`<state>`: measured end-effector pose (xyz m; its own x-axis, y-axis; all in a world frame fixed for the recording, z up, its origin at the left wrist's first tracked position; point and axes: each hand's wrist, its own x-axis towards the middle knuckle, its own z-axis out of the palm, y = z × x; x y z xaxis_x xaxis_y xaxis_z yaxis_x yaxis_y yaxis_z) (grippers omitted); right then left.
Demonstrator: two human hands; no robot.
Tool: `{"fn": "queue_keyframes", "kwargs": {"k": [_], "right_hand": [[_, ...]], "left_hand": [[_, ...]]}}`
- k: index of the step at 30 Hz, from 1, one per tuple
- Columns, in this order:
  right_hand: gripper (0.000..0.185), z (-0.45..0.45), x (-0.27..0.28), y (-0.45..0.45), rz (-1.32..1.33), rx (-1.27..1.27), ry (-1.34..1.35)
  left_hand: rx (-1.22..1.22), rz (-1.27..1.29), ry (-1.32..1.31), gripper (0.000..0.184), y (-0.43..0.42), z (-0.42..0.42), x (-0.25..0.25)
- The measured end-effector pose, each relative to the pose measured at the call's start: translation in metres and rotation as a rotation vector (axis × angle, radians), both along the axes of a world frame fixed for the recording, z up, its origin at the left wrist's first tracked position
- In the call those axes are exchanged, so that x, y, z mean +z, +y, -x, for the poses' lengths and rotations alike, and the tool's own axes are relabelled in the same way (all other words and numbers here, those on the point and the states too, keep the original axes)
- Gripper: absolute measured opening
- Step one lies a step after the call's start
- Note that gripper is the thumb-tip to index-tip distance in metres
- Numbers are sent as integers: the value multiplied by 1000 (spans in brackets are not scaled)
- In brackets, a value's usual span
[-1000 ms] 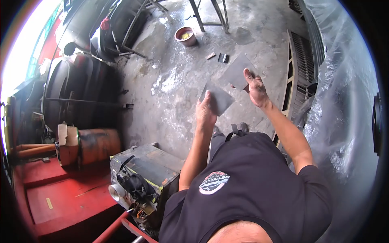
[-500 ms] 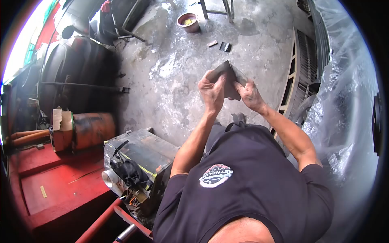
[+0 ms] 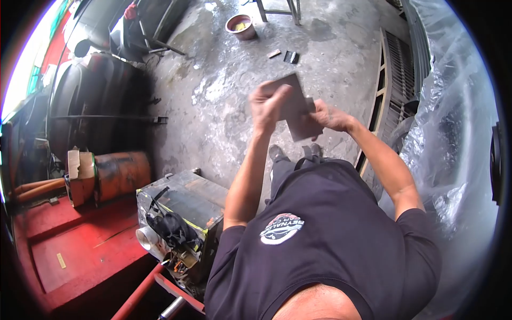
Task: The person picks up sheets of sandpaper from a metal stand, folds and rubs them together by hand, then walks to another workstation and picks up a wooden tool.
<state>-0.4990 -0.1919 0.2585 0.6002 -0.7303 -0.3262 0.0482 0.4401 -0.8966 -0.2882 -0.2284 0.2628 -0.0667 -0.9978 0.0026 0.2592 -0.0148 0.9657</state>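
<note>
A dark grey-brown sheet of sandpaper (image 3: pixel 298 109) is held up in front of my body, above the concrete floor. My left hand (image 3: pixel 268 105) grips its left side, with the thumb lying across the face. At the lower right edge, my right hand (image 3: pixel 329 116) has its fingers closed on the sheet. A smaller part of the same dark material shows by the right fingers; whether it is a fold or a separate piece I cannot tell. Both hands are slightly blurred.
On the floor ahead are a bucket (image 3: pixel 241 26) with something yellow inside, a small dark block (image 3: pixel 291 57) and a pale block (image 3: pixel 274 54). A metal cabinet (image 3: pixel 184 197) and an orange cylinder (image 3: pixel 124 173) stand left. Plastic sheeting (image 3: pixel 442 160) hangs right, beside a metal grille (image 3: pixel 397 80).
The sandpaper was bent with a raised fold between both hands; now its main face looks flatter. My left hand has moved left, and the right hand has turned inward along the lower edge.
</note>
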Motion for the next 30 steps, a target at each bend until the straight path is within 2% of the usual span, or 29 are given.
{"fn": "queue_keyframes", "kwargs": {"k": [1,2,3,4,6,7,8,10,11,12,14,15,16,18,20,24,26,28,30], "right_hand": [[37,5,-1,-1,1,-12,0],[41,10,-3,-3,35,-144,-11],[45,15,-6,-4,69,-271,-23],[45,16,-10,-4,71,-272,-25],[40,10,-17,-6,155,-423,-65],[35,8,-8,-3,326,-362,450],[35,-5,-3,5,326,-353,443],[29,-34,7,25,411,-547,226],[26,-38,6,27,615,-589,264],[26,-33,13,23,622,-573,263],[26,-26,38,26,50,-253,274],[28,-22,7,21,207,-206,323],[28,-23,5,21,210,-213,322],[32,-23,3,22,221,-190,154],[37,-14,-18,13,254,-143,183],[39,5,-51,-4,189,114,175],[50,5,-12,-6,29,-134,285],[57,4,23,-10,-31,-216,322],[67,-7,33,-3,202,-103,449]], "left_hand": [[83,-25,152,19,-2,-3,4],[234,-63,152,20,-1,-5,12],[241,-91,168,18,-1,-9,6],[254,-118,183,17,1,-16,-5],[216,-186,180,22,9,-12,-27],[260,-208,152,22,16,-2,-32],[333,-227,94,20,22,11,-27],[299,-168,90,18,22,16,-21],[302,-171,90,18,21,15,-21],[287,-118,53,18,17,14,-21],[282,-87,1,18,24,7,-18],[264,-104,-36,17,19,6,-15],[243,-122,-71,17,15,6,-12],[196,-105,-83,17,13,4,-13],[111,-21,-184,18,10,1,-17],[-14,-100,-53,18,0,-1,-5],[127,-133,195,18,1,-4,4],[150,-136,156,16,1,-11,-13],[155,-188,-35,17,13,-6,-32]]}}
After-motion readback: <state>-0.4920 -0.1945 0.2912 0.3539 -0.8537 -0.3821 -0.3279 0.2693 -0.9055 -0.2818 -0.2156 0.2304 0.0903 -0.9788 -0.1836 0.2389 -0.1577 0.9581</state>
